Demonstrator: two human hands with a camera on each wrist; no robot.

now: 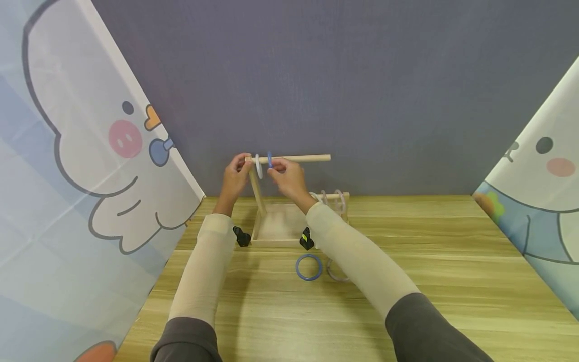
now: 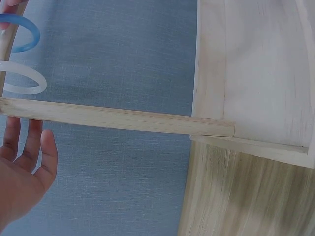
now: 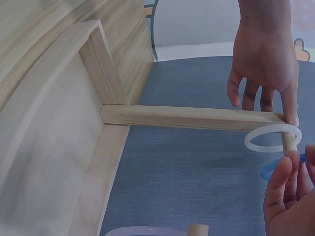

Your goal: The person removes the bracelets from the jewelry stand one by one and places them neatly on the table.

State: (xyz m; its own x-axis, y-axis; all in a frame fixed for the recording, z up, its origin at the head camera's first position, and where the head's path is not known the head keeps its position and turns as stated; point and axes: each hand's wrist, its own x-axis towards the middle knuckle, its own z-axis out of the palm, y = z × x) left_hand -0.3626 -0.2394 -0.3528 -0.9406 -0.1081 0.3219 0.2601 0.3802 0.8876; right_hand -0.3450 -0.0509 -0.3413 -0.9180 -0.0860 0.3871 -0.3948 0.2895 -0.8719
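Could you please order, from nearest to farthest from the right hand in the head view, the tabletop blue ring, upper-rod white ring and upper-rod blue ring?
1. Upper-rod blue ring, pinched by right hand.
2. Upper-rod white ring, further left.
3. Tabletop blue ring, below.

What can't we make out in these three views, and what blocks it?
Head: full outline of the pale table ring; right sleeve covers part.
Head: exact count of the lower-bar rings; right sleeve in front.
Left wrist: some fingertips of the left hand; behind the wooden post.
Right wrist: part of the held blue ring; fingers of the right hand cover it.
Right wrist: lavender ring; cut by bottom edge.
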